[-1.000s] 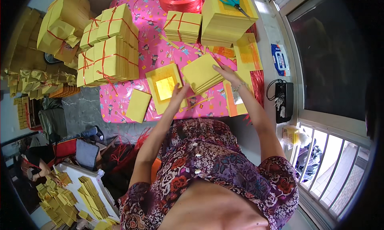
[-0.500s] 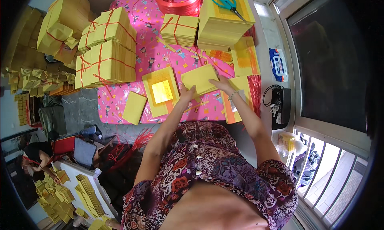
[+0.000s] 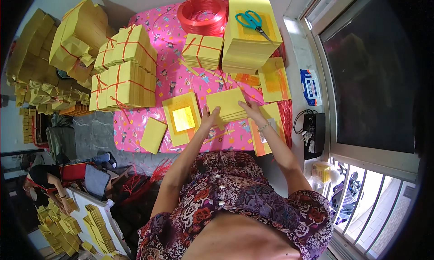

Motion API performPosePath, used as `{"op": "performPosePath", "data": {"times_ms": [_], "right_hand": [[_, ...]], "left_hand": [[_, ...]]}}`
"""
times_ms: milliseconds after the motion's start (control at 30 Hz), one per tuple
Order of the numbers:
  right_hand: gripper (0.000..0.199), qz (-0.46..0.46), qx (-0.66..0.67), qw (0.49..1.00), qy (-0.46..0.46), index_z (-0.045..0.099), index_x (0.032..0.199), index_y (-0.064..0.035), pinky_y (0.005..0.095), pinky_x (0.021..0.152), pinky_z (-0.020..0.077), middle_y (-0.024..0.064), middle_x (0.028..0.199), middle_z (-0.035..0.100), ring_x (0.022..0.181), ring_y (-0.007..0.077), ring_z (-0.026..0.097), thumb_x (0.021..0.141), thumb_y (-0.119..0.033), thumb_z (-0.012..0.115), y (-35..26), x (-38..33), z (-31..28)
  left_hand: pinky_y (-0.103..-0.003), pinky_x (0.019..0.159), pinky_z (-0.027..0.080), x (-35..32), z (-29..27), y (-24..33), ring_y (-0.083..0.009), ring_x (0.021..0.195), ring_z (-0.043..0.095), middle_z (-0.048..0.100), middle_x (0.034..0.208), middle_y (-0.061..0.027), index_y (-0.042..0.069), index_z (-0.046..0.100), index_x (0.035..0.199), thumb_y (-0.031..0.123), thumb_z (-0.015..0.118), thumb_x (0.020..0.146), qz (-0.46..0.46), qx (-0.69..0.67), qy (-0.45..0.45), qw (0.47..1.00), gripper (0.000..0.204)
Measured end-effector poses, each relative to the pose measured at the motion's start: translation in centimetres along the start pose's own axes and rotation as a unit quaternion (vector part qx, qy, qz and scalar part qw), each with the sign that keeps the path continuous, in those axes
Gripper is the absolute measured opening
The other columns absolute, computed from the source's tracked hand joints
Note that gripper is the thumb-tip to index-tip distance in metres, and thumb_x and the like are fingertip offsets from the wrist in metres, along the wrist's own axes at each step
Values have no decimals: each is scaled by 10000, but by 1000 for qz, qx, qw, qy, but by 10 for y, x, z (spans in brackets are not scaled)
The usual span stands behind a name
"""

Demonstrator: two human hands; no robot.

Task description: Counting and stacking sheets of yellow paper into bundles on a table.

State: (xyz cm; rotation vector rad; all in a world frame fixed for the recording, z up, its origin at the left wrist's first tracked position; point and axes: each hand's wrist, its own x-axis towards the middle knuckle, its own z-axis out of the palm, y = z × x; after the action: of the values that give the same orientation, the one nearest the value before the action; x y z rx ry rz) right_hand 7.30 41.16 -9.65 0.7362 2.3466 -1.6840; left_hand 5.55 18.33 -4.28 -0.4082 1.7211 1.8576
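Between my two hands is a small stack of yellow folded paper (image 3: 226, 103), its near edge showing several layers. My left hand (image 3: 210, 117) grips the near left corner, thumb on top. On the right edge, my right hand (image 3: 253, 111) closes with its thumb on top too. Left of the stack lies a larger yellow sheet pile with a shiny gold square (image 3: 183, 119) on it. Farther left rests another small yellow paper stack (image 3: 153, 135). Under my right wrist is a yellow and orange sheet (image 3: 272, 112).
Tied yellow bundles (image 3: 124, 84) stand at the table's left. At the back are a red twine roll (image 3: 201, 14), a tied bundle (image 3: 203, 51) and a tall paper stack (image 3: 246, 52) with teal-handled scissors (image 3: 250, 20). A person (image 3: 47, 178) handles yellow paper at lower left.
The whole view has shifted, so the table sits lower in the picture. My hands still hold the yellow stack, which is turned slightly straighter, with its layers more fanned at the near edge.
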Motion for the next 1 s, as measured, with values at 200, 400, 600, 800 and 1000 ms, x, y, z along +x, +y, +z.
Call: {"op": "performPosePath", "data": {"times_ms": [200, 400, 600, 800, 1000], "right_hand": [[257, -113, 131, 976, 130, 586, 995, 23, 259, 710, 450, 45, 902, 626, 830, 109, 570, 910, -219, 611, -69, -2, -62], [212, -355, -4, 868, 347, 597, 1035, -18, 335, 804, 462, 118, 960, 612, 898, 237, 584, 894, -174, 618, -176, 13, -130], [309, -408, -304, 775, 374, 658, 1033, -66, 384, 792, 435, 114, 959, 597, 932, 279, 560, 839, -307, 675, -264, 15, -137], [282, -348, -433, 767, 320, 706, 968, -105, 407, 759, 420, 83, 928, 626, 934, 268, 567, 805, -334, 684, -277, 26, -129], [199, -337, -459, 750, 337, 706, 853, -80, 417, 754, 414, 82, 841, 633, 874, 270, 583, 790, -267, 678, -275, 35, -125]], "left_hand": [[-390, 1048, 346, 9, -4, 8, -319, 1291, 397, 378, 1397, -252, -58, 202, 1439, 411, 619, 875, 111, 105, 83, 985, 844], [-394, 1003, 385, 5, -11, 44, -287, 1210, 460, 452, 1326, -206, 22, 342, 1407, 250, 616, 876, 199, 129, 50, 970, 639], [-373, 941, 428, -4, -14, 52, -222, 1098, 510, 504, 1257, -138, 61, 420, 1351, 153, 606, 856, 228, 140, -24, 963, 537], [-337, 868, 471, -4, -26, 51, -198, 1025, 549, 547, 1194, -101, 65, 485, 1292, 101, 576, 868, 247, 147, -48, 957, 435], [-311, 861, 469, -18, -40, 52, -169, 980, 573, 581, 1131, -100, 48, 530, 1256, 62, 568, 865, 227, 154, -26, 961, 393]]}}
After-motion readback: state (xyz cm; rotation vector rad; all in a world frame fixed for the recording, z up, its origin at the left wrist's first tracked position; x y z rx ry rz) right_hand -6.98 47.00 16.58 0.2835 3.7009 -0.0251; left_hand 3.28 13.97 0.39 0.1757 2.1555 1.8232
